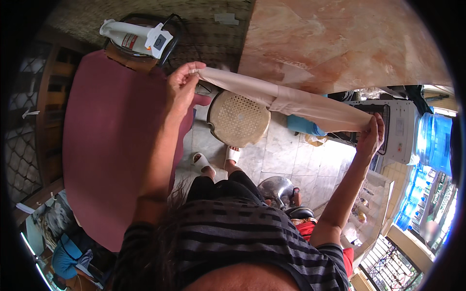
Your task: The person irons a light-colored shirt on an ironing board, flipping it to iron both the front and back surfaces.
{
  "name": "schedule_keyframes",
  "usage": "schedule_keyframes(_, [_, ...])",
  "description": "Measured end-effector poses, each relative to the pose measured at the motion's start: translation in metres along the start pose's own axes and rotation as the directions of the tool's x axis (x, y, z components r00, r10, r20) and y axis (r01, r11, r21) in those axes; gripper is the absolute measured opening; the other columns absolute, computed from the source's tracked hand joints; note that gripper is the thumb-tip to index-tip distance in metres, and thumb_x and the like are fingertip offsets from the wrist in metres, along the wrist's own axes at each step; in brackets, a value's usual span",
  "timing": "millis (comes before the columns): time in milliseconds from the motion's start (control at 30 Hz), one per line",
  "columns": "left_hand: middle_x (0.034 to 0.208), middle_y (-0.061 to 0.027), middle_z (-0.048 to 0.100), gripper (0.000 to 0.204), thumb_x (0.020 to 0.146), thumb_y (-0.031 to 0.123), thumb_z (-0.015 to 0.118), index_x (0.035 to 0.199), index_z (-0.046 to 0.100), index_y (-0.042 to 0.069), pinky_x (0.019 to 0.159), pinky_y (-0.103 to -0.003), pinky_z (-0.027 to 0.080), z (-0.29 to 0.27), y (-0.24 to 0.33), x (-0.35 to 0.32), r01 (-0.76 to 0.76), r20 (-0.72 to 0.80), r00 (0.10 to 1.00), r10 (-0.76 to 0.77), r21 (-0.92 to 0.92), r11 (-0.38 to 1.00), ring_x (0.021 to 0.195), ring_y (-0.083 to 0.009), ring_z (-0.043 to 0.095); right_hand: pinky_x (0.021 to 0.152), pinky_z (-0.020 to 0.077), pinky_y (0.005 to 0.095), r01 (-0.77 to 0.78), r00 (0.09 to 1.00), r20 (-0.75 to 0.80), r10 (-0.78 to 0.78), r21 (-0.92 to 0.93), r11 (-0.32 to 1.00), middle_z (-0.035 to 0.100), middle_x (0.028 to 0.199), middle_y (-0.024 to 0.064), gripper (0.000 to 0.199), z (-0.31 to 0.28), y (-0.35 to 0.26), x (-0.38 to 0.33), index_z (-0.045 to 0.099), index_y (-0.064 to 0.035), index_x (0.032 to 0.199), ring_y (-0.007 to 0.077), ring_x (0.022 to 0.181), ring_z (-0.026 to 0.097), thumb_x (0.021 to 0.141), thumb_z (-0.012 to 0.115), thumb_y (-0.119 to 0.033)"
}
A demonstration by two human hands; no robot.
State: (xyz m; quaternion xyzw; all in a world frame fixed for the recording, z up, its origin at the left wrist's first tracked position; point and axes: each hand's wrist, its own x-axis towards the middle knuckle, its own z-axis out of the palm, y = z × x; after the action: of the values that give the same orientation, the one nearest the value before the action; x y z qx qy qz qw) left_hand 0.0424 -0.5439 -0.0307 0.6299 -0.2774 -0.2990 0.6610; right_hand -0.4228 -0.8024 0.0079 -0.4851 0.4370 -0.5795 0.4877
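Note:
My left hand (pixel 183 87) pinches one end of a beige cloth (pixel 286 99) near the ironing board's far corner. My right hand (pixel 371 136) grips the other end, out to the right. The cloth is pulled taut between the two hands, raised above the floor and a stool. Both arms reach forward from my striped shirt at the bottom.
A maroon ironing board (pixel 111 145) fills the left, with a white iron (pixel 138 39) at its far end. A round perforated stool (pixel 238 119) stands on the tiled floor below the cloth. A marbled tabletop (pixel 340 43) lies ahead; a white fan unit (pixel 400 131) and a blue water jug (pixel 434 143) are right.

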Motion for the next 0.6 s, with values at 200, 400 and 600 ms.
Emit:
schedule_keyframes(200, [0.091, 0.0069, 0.065, 0.025, 0.092, 0.001, 0.058, 0.111, 0.073, 0.010, 0.055, -0.018, 0.036, -0.021, -0.001, 0.051, 0.048, -0.079, 0.996, -0.028, 0.261, 0.964, 0.068, 0.0002, 0.046, 0.077, 0.0493, 0.0270, -0.250, 0.960, 0.121, 0.254, -0.046, 0.967, 0.067, 0.102, 0.0023, 0.022, 0.044, 0.034, 0.023, 0.066, -0.0047, 0.113, 0.0117, 0.089, 0.063, 0.091, 0.069, -0.009])
schedule_keyframes(400, [0.106, -0.0083, 0.064, 0.016, 0.096, -0.002, 0.055, 0.106, 0.068, -0.002, 0.085, -0.037, 0.060, 0.005, 0.019, 0.041, -0.133, -0.267, 0.956, 0.118, -0.036, 0.990, 0.094, -0.0138, 0.062, 0.078, 0.0463, 0.0254, -0.178, 0.978, 0.125, 0.169, 0.067, 0.982, 0.066, 0.103, 0.0025, 0.020, 0.044, 0.039, 0.020, 0.065, -0.0051, 0.111, 0.0118, 0.090, 0.061, 0.092, 0.068, -0.011])
schedule_keyframes(600, [0.079, -0.0062, 0.061, 0.015, 0.085, -0.009, 0.053, 0.082, 0.064, 0.001, 0.070, -0.029, 0.046, -0.006, -0.035, -0.086, -0.246, -0.109, 0.909, 0.401, 0.637, 0.731, 0.076, -0.0169, 0.059, 0.088, 0.0443, 0.0335, -0.339, 0.936, 0.138, 0.324, 0.104, 0.935, 0.060, 0.099, 0.0038, 0.014, -0.026, 0.115, -0.068, 0.062, -0.0061, 0.104, 0.0166, 0.098, 0.056, 0.091, 0.063, -0.010])
